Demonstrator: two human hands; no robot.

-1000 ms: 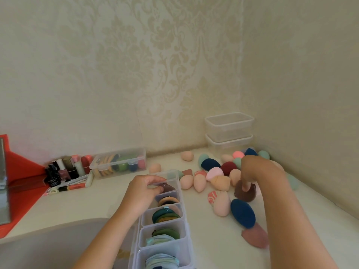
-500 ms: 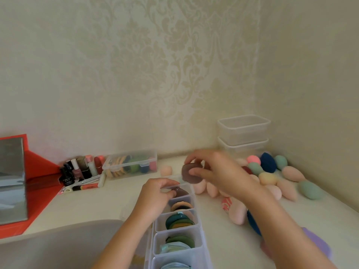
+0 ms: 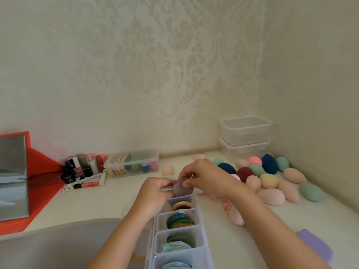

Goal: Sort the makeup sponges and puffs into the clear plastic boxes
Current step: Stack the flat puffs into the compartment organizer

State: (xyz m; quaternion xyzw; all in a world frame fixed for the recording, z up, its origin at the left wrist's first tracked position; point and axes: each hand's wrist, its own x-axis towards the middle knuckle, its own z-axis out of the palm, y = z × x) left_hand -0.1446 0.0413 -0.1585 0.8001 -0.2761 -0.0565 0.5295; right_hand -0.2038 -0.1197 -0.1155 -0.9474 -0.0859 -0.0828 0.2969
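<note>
Right hand (image 3: 206, 177) pinches the brown puff (image 3: 182, 188) over the divided box (image 3: 198, 216); left hand (image 3: 157, 193) grips its far compartment's edge.

The divided box (image 3: 157, 222) runs off the bottom edge; at its far end the left hand's (image 3: 155, 195) fingers (image 3: 164, 185) hide what they hold.

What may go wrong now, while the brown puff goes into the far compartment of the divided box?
1. The brown puff, held by the right hand and left hand, may catch on the divided box rim and slip out.
2. The right forearm lies close to the pink sponge; pulling back may knock it away.
</note>
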